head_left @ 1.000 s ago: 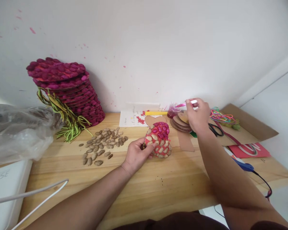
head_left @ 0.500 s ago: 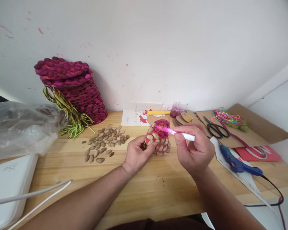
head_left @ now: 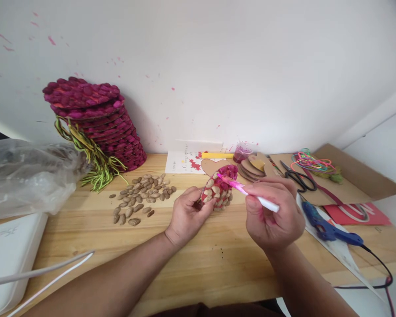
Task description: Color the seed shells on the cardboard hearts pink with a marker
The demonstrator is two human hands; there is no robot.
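My left hand [head_left: 188, 215] grips the lower left edge of a red bean-covered piece [head_left: 217, 192], thumb on its front. Speckled tan beans cover its lower and left parts, while those at its upper right are magenta. Between the thumb and fingers of my right hand [head_left: 275, 213] is a white-handled paintbrush [head_left: 264, 202], stained pink toward its front. Its pink tip touches the beans near the top of the piece. Loose beans [head_left: 145, 189] lie on the table left of my left hand. A cup of magenta paint [head_left: 242, 152] stands behind the piece.
A tall stack of magenta bean-covered discs [head_left: 99, 127] with green cords [head_left: 100, 169] leans at the left. Nearby are a plastic bag [head_left: 29, 176] and a white power bank [head_left: 13, 259]. Cardboard shapes [head_left: 251, 167], scissors [head_left: 298, 176] and a blue glue gun [head_left: 330, 229] lie right.
The bean-covered piece has tilted and turned slightly in my left hand. My right hand has shifted a little right and down, with the brush tip still on the upper beans.
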